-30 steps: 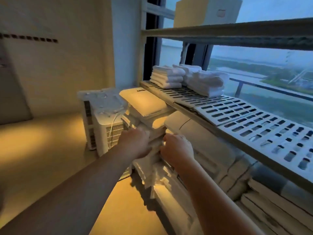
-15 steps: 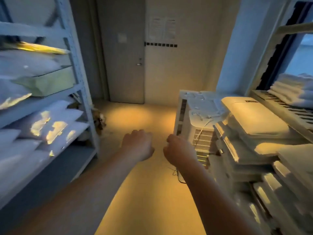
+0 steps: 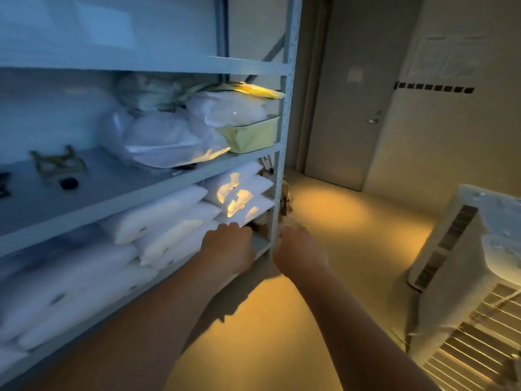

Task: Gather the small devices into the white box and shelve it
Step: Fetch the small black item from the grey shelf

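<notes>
On the middle shelf board at the far left lie small items: a dark round device (image 3: 67, 183), an olive frame-like piece (image 3: 57, 163) and a dark piece cut off by the frame edge (image 3: 3, 185). Motion blur hides their details. My left hand (image 3: 228, 249) hovers with curled fingers in front of the lower shelf's bagged pillows (image 3: 180, 221), holding nothing. My right hand (image 3: 300, 255) is level with it, just right of the shelf post (image 3: 277, 179), also curled and holding nothing. Pale box-like shapes (image 3: 104, 26) stand on the top shelf, too blurred to identify.
A grey metal shelf unit fills the left side, packed with plastic-wrapped bedding and a yellow-green bin (image 3: 251, 135). A closed door (image 3: 352, 108) is straight ahead. White air-conditioner units (image 3: 465, 263) stand on the floor at right. Bare floor (image 3: 338, 221) lies between.
The view has swung left, from the window-side rack to this shelf unit. Both hands have left the stack of white items there and now hang in the air by the lower shelf.
</notes>
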Motion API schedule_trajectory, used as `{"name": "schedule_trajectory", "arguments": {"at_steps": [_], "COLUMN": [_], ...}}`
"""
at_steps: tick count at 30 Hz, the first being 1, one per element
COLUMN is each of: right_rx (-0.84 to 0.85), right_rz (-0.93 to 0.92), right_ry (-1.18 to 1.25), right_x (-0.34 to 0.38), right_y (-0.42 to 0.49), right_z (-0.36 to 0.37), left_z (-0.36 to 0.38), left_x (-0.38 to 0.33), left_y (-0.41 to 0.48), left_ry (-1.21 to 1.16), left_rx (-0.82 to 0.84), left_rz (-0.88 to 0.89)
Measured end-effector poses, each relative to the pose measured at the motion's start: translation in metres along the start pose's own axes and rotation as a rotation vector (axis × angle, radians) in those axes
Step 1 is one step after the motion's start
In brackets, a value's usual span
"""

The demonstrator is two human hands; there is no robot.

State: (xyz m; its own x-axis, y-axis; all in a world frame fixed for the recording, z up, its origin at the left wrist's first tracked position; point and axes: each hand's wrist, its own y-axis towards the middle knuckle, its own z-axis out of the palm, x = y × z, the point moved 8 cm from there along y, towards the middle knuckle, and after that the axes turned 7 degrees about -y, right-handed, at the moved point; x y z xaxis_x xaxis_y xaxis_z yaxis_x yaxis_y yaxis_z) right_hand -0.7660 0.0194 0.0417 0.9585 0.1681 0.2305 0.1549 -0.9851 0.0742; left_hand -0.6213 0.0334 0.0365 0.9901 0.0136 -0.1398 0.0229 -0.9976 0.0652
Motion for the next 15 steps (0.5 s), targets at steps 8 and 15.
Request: {"name": "schedule_trajectory", "arguments": {"at_steps": [8, 15], "right_rx": [-0.132, -0.132], "right_rz": [-0.157, -0.239], "right_ry": [-0.055, -0.004], "right_x": [0.159, 0.268], "right_y": [0.046, 0.078], "right_z": [0.015, 0.037], "left_z": [-0.036, -0.054], "left_x": [0.158, 0.274], "left_y": [0.007, 0.008], "left_ry": [-0.021, -0.016], "left_rx": [-0.072, -0.084], "left_rz": [-0.083, -0.212]}}
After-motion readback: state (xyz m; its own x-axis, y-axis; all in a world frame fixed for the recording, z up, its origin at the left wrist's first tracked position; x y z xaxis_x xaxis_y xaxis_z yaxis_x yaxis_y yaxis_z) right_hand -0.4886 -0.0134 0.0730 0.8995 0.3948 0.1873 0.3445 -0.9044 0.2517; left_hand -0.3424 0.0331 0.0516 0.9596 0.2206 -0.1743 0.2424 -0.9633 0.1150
